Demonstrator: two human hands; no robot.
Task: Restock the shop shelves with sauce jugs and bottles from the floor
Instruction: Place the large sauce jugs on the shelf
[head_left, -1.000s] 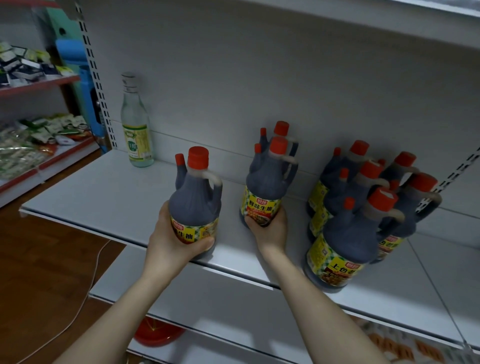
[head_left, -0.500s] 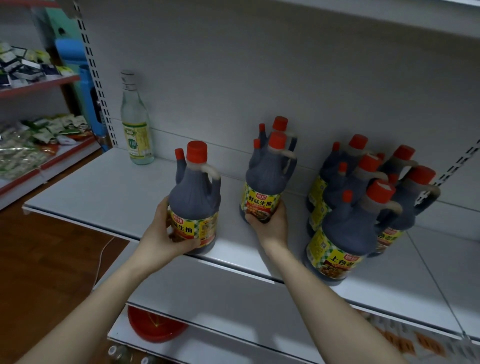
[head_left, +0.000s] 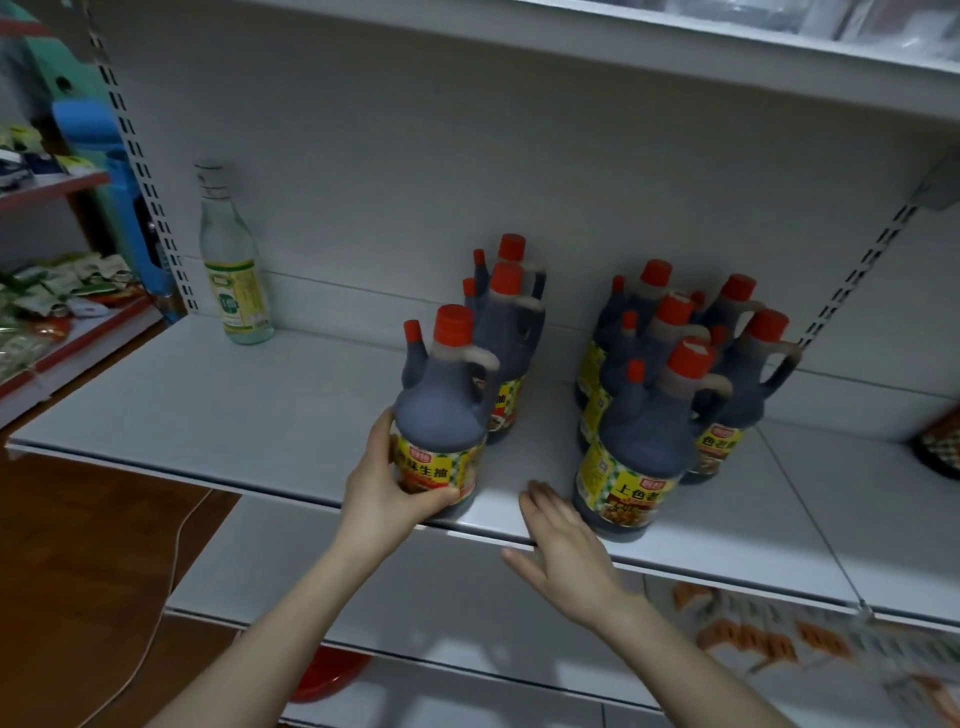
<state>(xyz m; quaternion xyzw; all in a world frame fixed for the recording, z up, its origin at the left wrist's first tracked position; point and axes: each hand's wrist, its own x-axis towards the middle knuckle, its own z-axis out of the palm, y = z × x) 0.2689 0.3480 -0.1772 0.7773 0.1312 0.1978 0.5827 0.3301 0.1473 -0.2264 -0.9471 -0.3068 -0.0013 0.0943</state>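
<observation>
- While your left hand (head_left: 387, 493) is gripping the front jug (head_left: 441, 415) round its label, thumb lying across the near face, that jug is standing upright at the near edge of the shelf (head_left: 234, 415). It is sitting directly in front of two matching jugs (head_left: 511, 332).
- Judging by that line-up, you are setting it as the near end of a single file, label facing outward for the customer.
- Your right hand (head_left: 566, 551) is hanging open over the shelf lip, fingers relaxed and holding nothing. It is sitting between the gripped jug and the right-hand cluster (head_left: 649, 431).
- That cluster is standing as its own block, and its yellow labels are showing different characters. The gap is apparently keeping two products apart.
- A clear bottle (head_left: 231, 270) is standing alone at the far left, well apart from the jugs.
- The gripped jug's base is sitting close to the lip. In my judgement it is needing a push farther in before you are letting go.
</observation>
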